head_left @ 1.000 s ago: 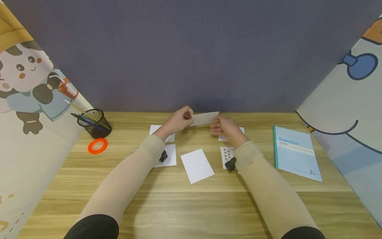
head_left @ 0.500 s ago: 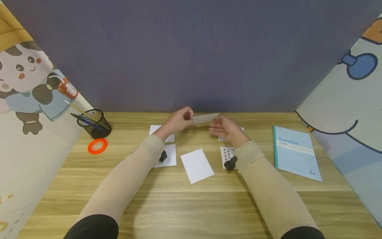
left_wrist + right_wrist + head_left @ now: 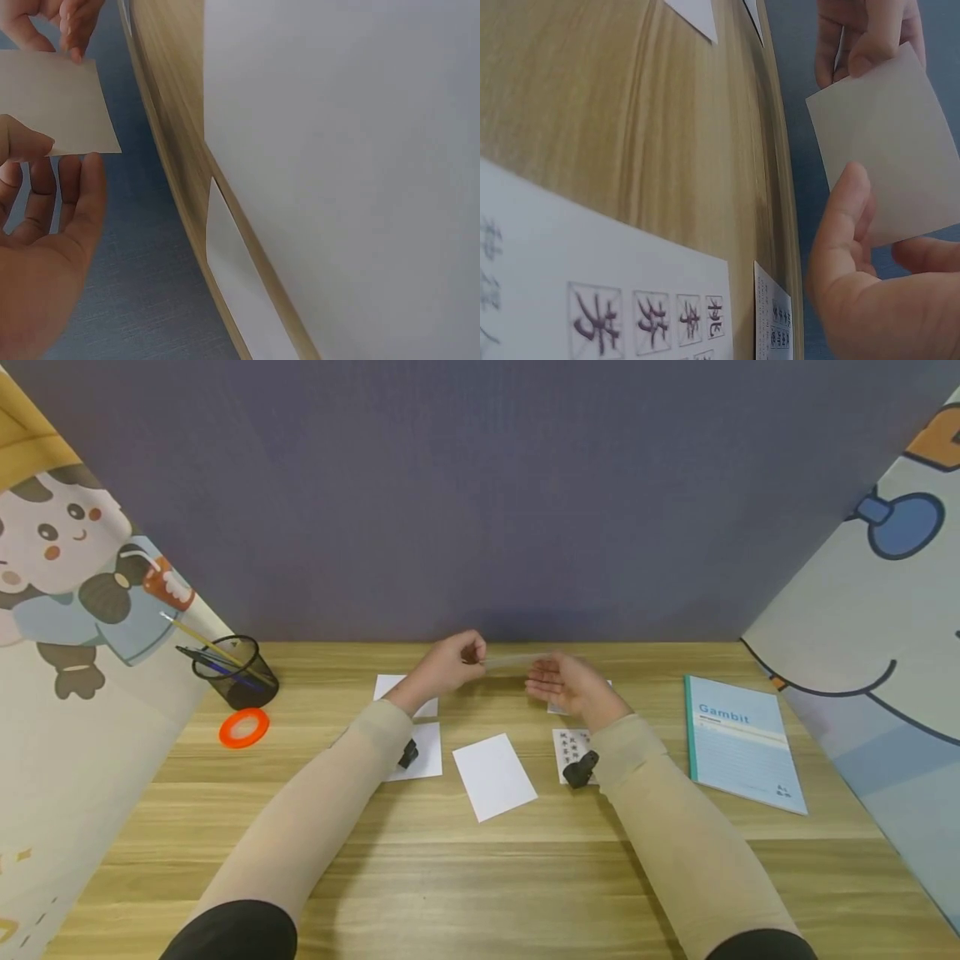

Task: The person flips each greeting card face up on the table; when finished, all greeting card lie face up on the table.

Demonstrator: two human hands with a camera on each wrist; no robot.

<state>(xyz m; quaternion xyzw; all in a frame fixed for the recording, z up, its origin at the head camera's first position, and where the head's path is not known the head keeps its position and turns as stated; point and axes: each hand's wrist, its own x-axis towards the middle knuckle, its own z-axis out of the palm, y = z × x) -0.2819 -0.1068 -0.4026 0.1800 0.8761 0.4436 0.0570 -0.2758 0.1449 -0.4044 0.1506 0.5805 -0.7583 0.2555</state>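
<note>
Over the back of the table, a plain white paper card [image 3: 517,660] is held up between my two hands, nearly edge-on in the head view. My left hand [image 3: 450,664] pinches one end; in the left wrist view its thumb lies on top of the card [image 3: 64,101] and fingers sit beneath. At the opposite end, my right hand [image 3: 573,685] holds the edge between thumb and fingers, the fingers fairly extended. The right wrist view shows a blank face of the card [image 3: 889,142]. The head view hides the right thumb's contact.
A blank white sheet [image 3: 495,777] lies mid-table. White cards [image 3: 427,752] lie under the left arm, and printed cards [image 3: 566,752] under the right. At left stand a mesh pen cup [image 3: 240,672] and an orange ring [image 3: 244,727]; a notebook [image 3: 742,752] lies right.
The held card has tilted from showing a broad face to nearly edge-on in the head view. Both hands stay almost in place, with the right shifting slightly.
</note>
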